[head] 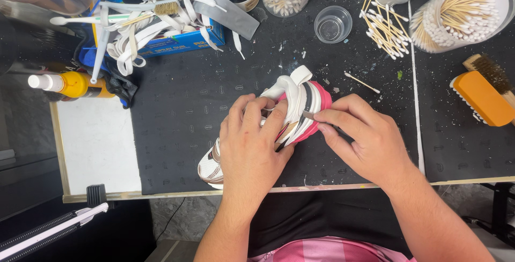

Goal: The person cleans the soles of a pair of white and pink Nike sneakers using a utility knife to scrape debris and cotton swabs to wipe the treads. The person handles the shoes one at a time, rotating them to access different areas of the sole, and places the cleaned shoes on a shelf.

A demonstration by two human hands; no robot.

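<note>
Both hands are working on a sneaker (292, 106) lying on its side on the black worktop (182, 106). Left hand (249, 146) is pressing down over the shoe, fingers curled around its white upper. Right hand (362, 138) is pinching a thin tool (310, 116) against the pink sole. Cotton swabs (383, 28) are lying scattered beyond, near a small clear cup (332, 24) and an orange brush (483, 97).
</note>
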